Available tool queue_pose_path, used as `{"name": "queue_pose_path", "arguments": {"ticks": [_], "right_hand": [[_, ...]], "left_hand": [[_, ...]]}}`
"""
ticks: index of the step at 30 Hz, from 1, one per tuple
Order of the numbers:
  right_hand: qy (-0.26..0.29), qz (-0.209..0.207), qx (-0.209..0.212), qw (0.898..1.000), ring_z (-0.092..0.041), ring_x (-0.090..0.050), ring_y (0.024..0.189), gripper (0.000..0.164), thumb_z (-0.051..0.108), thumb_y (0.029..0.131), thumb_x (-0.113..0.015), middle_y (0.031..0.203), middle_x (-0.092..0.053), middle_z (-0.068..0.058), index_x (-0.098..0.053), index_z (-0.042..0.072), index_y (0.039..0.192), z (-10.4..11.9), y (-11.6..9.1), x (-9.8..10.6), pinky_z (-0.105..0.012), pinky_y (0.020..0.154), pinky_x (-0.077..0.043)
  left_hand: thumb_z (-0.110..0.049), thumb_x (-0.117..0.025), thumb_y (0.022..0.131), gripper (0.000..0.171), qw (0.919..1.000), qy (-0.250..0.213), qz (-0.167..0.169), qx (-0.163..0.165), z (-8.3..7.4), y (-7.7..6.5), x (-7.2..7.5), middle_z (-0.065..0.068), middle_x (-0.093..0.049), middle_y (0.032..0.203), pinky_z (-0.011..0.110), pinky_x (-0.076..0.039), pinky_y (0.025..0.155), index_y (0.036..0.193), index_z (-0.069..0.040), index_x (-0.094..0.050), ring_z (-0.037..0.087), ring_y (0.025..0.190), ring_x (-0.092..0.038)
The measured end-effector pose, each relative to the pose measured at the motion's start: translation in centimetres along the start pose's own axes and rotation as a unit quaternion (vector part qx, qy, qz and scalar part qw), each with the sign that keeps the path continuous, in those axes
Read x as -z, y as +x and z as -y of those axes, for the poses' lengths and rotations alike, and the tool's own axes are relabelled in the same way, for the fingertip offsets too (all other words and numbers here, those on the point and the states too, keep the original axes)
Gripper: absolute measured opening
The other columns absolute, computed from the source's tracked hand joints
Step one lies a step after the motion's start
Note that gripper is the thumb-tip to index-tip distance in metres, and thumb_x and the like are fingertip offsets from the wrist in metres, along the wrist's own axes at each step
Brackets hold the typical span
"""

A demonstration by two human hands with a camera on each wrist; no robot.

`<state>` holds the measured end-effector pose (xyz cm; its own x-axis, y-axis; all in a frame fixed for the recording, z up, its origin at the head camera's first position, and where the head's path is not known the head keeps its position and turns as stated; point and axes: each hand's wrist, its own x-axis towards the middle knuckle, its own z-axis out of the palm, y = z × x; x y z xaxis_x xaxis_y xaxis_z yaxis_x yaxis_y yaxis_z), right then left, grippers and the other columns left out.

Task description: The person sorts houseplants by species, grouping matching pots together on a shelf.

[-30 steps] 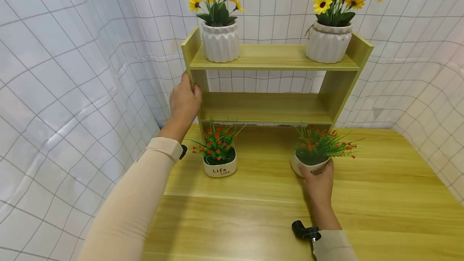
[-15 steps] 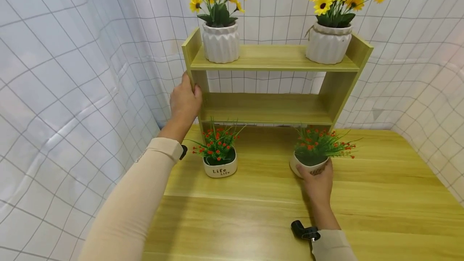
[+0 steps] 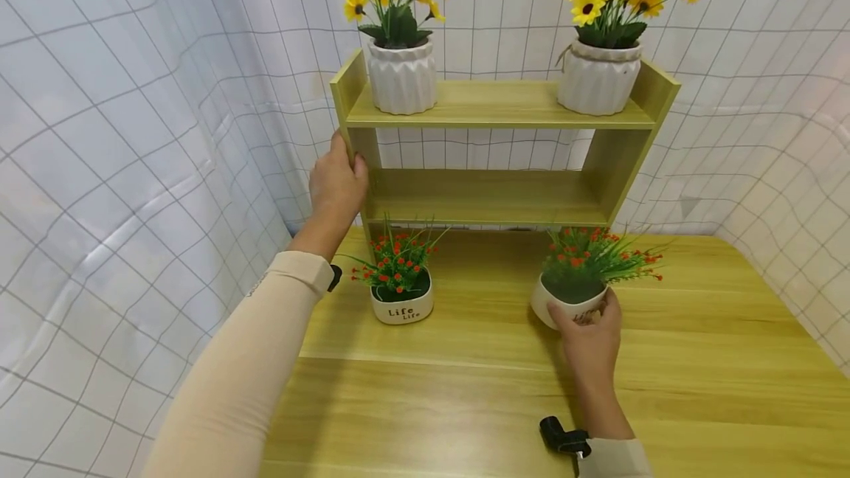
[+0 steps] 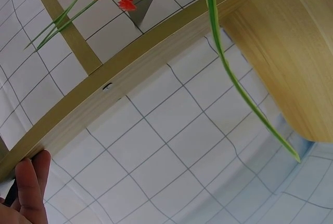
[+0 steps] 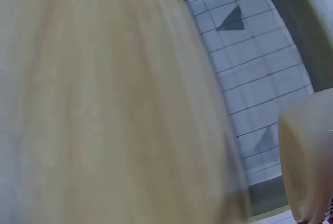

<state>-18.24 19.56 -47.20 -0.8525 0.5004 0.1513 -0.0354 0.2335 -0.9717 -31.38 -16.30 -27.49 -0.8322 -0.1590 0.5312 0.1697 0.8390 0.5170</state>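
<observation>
My left hand (image 3: 337, 181) grips the left side panel of a wooden shelf (image 3: 498, 198), thumb at its front edge. In the left wrist view, fingers (image 4: 32, 185) rest against that panel's edge. Low at the shelf's right side, my right hand (image 3: 593, 338) holds a white oval flowerpot (image 3: 541, 305) by its front, fingers and thumb spread across the lettering. Red-flowered greenery (image 3: 594, 260) rises from it, leaning right. A matching flowerpot (image 3: 401, 310) marked "Life" stands on the table at the shelf's lower left.
Two fluted white pots, the left one (image 3: 403, 83) and the right one (image 3: 600, 83), stand on the top board with yellow sunflowers. The wooden table (image 3: 412, 411) reaches toward me. Grid-patterned white curtains (image 3: 106, 168) hang behind and on both sides.
My right hand has shifted slightly right and its wrist a little lower; the flowerpot in it has turned a little, its flowers swinging right. My left hand keeps its hold on the shelf.
</observation>
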Motion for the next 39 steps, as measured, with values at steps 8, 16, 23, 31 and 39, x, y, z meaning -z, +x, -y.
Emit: {"name": "queue_pose_path", "arguments": {"ticks": [8, 16, 23, 31, 39], "right_hand": [[0.043, -0.014, 0.044, 0.998, -0.019, -0.033, 0.14, 0.099, 0.024, 0.078, -0.086, 0.154, -0.03, -0.004, -0.026, 0.017, 0.156, 3.4, -0.6, 0.8, -0.047, 0.106, -0.035], [0.089, -0.02, 0.077, 0.993, -0.018, -0.033, 0.14, 0.096, 0.016, 0.078, -0.084, 0.152, -0.031, -0.001, -0.028, 0.02, 0.155, 6.3, 0.3, 1.1, -0.042, 0.109, -0.035], [0.096, -0.015, 0.104, 0.99, -0.017, -0.034, 0.138, 0.094, 0.017, 0.077, -0.085, 0.152, -0.032, -0.001, -0.03, 0.019, 0.154, 8.3, 1.6, 0.4, -0.041, 0.109, -0.035], [0.084, 0.005, 0.109, 0.991, -0.017, -0.039, 0.133, 0.097, 0.022, 0.079, -0.085, 0.152, -0.031, -0.001, -0.026, 0.02, 0.156, 9.3, 3.1, -0.9, -0.031, 0.098, -0.044], [0.048, -0.007, 0.124, 0.991, -0.016, -0.039, 0.132, 0.095, 0.031, 0.078, -0.085, 0.148, -0.037, -0.005, -0.031, 0.017, 0.155, 9.7, 4.9, -2.2, -0.041, 0.107, -0.038]], "left_hand": [[-0.021, -0.051, 0.101, 0.033, 0.9999, -0.002, -0.007, -0.007, 0.1, 0.1, -0.1, 0.028, -0.067, 0.112, 0.059, -0.049, 0.079, 0.128, -0.003, -0.049, 0.049, 0.098, -0.064], [-0.02, -0.051, 0.1, 0.033, 0.9997, -0.005, -0.02, -0.01, 0.2, 0.1, -0.1, 0.027, -0.067, 0.11, 0.059, -0.048, 0.079, 0.128, -0.003, -0.049, 0.049, 0.097, -0.064], [-0.02, -0.051, 0.1, 0.035, 0.9998, -0.008, -0.013, -0.011, 0.1, 0.0, -0.1, 0.027, -0.067, 0.111, 0.059, -0.048, 0.078, 0.131, -0.004, -0.049, 0.049, 0.097, -0.064], [-0.021, -0.051, 0.1, 0.036, 0.9999, -0.008, -0.009, -0.006, 0.1, -0.2, -0.2, 0.028, -0.067, 0.111, 0.059, -0.049, 0.079, 0.132, -0.004, -0.048, 0.049, 0.097, -0.064], [-0.021, -0.05, 0.1, 0.035, 1.0, -0.003, -0.005, -0.006, 0.2, -0.1, 0.1, 0.028, -0.067, 0.112, 0.059, -0.049, 0.079, 0.13, -0.002, -0.048, 0.05, 0.098, -0.064]]}}
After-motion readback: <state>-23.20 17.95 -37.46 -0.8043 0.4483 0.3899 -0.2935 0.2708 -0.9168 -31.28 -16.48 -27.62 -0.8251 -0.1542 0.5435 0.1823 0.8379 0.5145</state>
